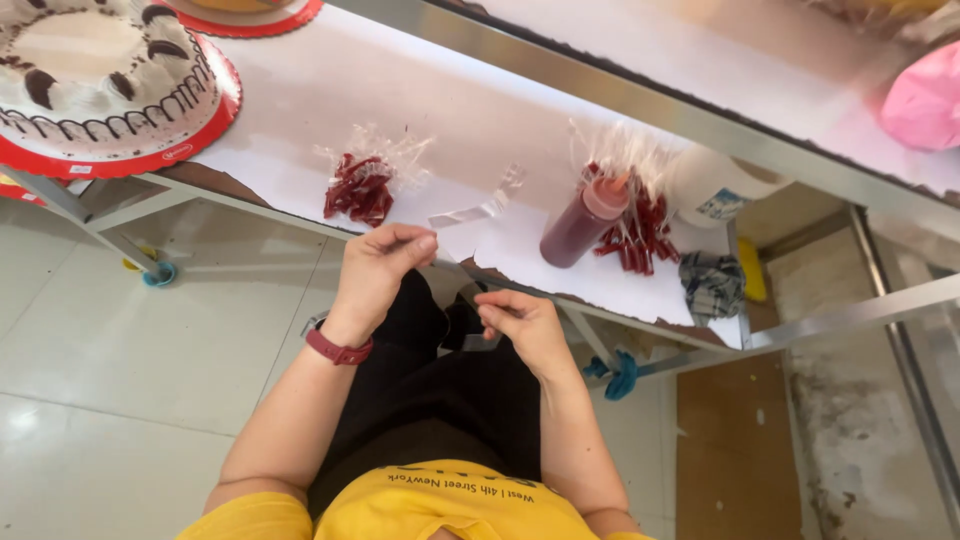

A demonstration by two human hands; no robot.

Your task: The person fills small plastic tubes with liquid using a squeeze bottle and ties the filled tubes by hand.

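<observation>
Clear plastic strip (470,213) lay on the white table top (300,100) just beyond your left hand (375,272), between the two heaps of small red-filled tubes. It looked thin, light and floppy, likely to bend or slip if pinched hard, so I judged the near end by the table edge the easiest place to take it, with fingertips only. Your left hand, with a red wristband (338,349) on it, hovered at the table edge with the fingers curled together toward the thumb as if pinching; whether anything small was held there I could not tell. Your right hand (522,322) sat lower, over your lap, fingers loosely bent inward, and I could not tell if it held anything either. You had one strip in view, two heaps of red tubes (the left heap (358,188) and the right heap (635,235)), too tangled to count singly, and one squeeze bottle of dark red sauce (583,220) lying tilted against the right heap. One white jug (715,185) stood behind that, one checked cloth (712,285) hung at the table edge, and one chocolate-trimmed cake (100,70) on a red board sat well apart at the far left.
</observation>
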